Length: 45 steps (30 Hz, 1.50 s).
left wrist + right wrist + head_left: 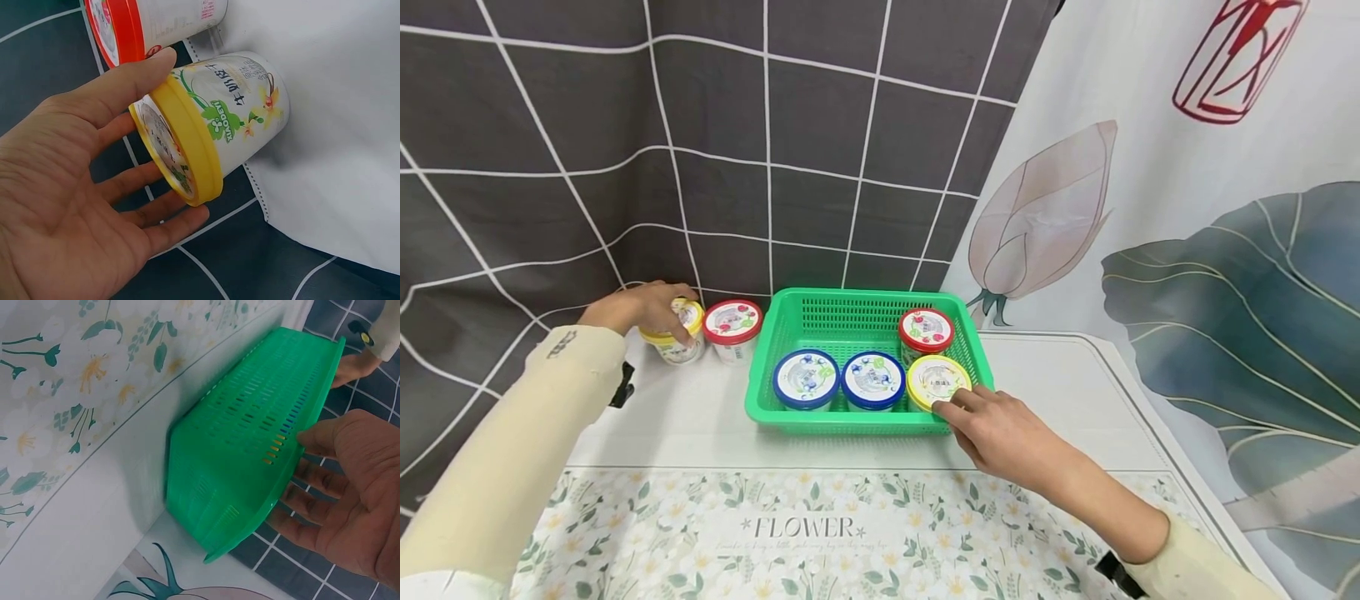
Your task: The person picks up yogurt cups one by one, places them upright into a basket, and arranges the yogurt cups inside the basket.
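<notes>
- The left hand [643, 307] grips the outer yellow-lidded tub [234, 115] about its lid, at the far left beside a red-lidded tub [733, 325].
- The right hand [1011, 429] has bent fingers at the inner yellow-lidded tub [938, 380], over the near right rim of the green basket [850, 423]; whether it grips, I cannot tell.
- The tubs look light, smooth and slightly slippery, their walls probably squeezable; the stiffer lid rim seems the surest hold, if lids sit tight.

Yellow tub [688, 346] partly hidden by left hand [645, 306], red tub [178, 28] cropped in left wrist view, tiny mat print [811, 547] unreadable from here
</notes>
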Available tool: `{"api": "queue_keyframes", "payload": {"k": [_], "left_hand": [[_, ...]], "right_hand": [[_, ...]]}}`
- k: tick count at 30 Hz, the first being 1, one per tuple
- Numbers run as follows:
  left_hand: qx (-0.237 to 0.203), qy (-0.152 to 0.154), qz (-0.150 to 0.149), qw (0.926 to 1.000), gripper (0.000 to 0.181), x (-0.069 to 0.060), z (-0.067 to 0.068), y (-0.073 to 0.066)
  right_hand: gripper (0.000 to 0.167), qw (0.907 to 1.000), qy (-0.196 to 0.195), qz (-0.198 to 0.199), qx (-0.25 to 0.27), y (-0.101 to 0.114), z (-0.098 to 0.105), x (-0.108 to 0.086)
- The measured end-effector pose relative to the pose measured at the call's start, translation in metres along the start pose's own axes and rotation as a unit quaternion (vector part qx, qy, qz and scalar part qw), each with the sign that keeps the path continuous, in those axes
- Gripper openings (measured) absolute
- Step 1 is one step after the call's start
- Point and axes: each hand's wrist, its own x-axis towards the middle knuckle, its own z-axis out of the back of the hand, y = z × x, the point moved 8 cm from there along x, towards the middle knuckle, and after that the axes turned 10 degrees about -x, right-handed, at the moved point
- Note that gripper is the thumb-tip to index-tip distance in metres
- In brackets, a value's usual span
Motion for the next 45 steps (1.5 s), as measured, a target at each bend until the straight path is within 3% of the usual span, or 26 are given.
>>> {"api": "queue_keyframes", "payload": {"k": [12,21,35,40,45], "left_hand": [[-0.011,0.01,-0.002,0.9999,0.094,0.006,-0.002,0.003],[-0.005,0.007,-0.011,0.9999,0.086,-0.002,-0.004,0.002],[0.009,0.009,-0.043,0.999,0.077,-0.001,0.009,-0.02],[-0.01,0.016,-0.048,0.9987,0.076,-0.006,0.016,-0.025],[-0.005,-0.006,-0.05,0.9987,0.076,-0.012,0.03,-0.032]], "right_hand": [[0.037,1.0,0.001,0.001,0.001,0.0,-0.001,-0.002],[0.036,1.0,0.001,0.004,0.005,0.003,-0.001,-0.002],[0.035,1.0,0.004,-0.003,0.0,0.0,0.0,-0.003],[0.035,1.0,0.002,0.0,0.0,0.001,0.0,-0.001],[0.034,1.0,-0.005,0.003,-0.001,0.0,0.0,0.0]]}}
